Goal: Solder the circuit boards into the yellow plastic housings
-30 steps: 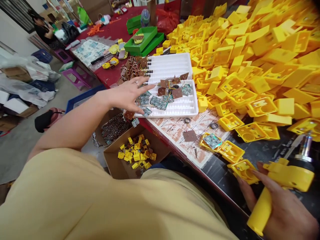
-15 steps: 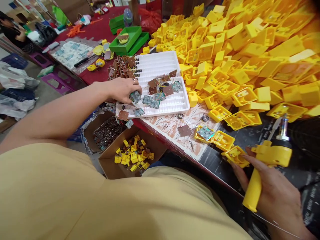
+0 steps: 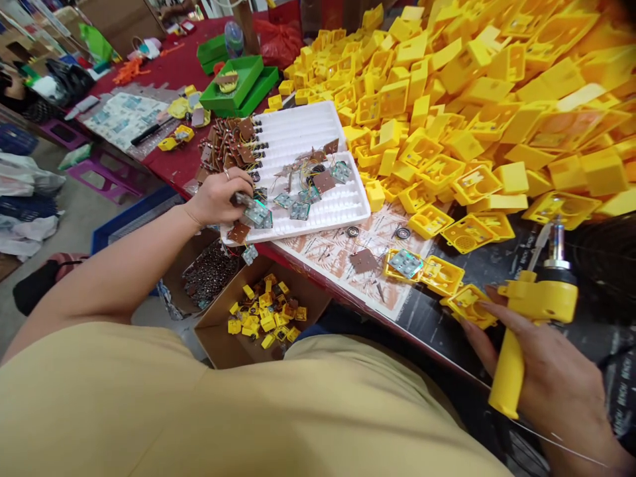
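Note:
My left hand [image 3: 218, 197] is closed around a small green circuit board [image 3: 257, 213] at the near left corner of a white plastic tray [image 3: 342, 211]. More small boards with wires [image 3: 313, 185] lie loose on that tray. My right hand [image 3: 551, 377] grips the handle of a yellow soldering gun [image 3: 527, 318], its metal tip pointing up and away. The fingers of that hand also touch a yellow plastic housing [image 3: 470, 306] on the dark mat at the table's near edge. Another yellow housing with a board inside [image 3: 405, 264] sits just left of it.
A huge heap of yellow housings [image 3: 477, 99] covers the right of the table. Brown boards [image 3: 228, 149] are stacked at the tray's far left. Green trays [image 3: 238, 83] stand behind. Under the table edge sit cardboard boxes of yellow parts [image 3: 263, 315] and dark parts [image 3: 211, 271].
My left hand reached out flat over the tray, then closed on a green board and drew it back to the tray's near left corner. The right hand kept hold of the soldering gun.

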`<control>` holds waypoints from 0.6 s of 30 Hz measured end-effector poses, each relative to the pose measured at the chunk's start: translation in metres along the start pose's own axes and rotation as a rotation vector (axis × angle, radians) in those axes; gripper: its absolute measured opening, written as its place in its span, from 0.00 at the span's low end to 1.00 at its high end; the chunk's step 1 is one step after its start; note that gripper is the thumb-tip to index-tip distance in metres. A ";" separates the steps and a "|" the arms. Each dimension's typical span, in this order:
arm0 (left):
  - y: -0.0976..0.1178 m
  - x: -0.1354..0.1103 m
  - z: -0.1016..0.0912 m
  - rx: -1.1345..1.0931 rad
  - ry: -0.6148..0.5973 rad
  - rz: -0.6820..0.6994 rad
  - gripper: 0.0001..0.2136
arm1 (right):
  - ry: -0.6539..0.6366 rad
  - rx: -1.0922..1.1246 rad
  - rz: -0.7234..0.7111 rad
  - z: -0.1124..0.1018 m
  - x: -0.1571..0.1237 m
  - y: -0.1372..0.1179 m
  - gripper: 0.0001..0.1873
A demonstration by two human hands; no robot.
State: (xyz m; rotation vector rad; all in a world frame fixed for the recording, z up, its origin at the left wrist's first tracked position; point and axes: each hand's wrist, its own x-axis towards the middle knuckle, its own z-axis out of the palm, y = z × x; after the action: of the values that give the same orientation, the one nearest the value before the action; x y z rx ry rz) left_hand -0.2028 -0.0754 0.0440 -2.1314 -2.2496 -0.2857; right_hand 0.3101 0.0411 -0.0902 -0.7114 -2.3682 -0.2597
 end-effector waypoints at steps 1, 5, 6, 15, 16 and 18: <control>0.000 0.001 -0.001 -0.011 0.024 -0.007 0.07 | 0.000 -0.002 0.002 -0.001 0.001 -0.001 0.22; 0.001 0.003 -0.003 -0.049 0.070 -0.038 0.07 | 0.003 -0.021 0.010 -0.003 0.007 -0.006 0.21; 0.001 0.002 -0.002 -0.052 0.053 -0.030 0.08 | 0.004 -0.027 0.006 -0.004 0.009 -0.007 0.20; -0.014 -0.022 0.019 0.011 0.161 -0.158 0.19 | -0.004 -0.039 0.020 -0.005 0.007 -0.008 0.20; -0.016 -0.023 0.022 0.011 0.237 -0.152 0.19 | -0.003 -0.035 0.028 -0.003 0.003 -0.007 0.20; -0.021 -0.023 0.029 -0.010 0.436 -0.071 0.18 | -0.007 -0.028 0.058 0.000 -0.004 -0.004 0.23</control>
State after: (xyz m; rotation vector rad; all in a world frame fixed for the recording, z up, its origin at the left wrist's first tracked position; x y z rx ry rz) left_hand -0.2193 -0.0946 0.0102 -1.7754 -2.0691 -0.6889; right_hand 0.3102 0.0358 -0.0928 -0.7946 -2.3501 -0.2666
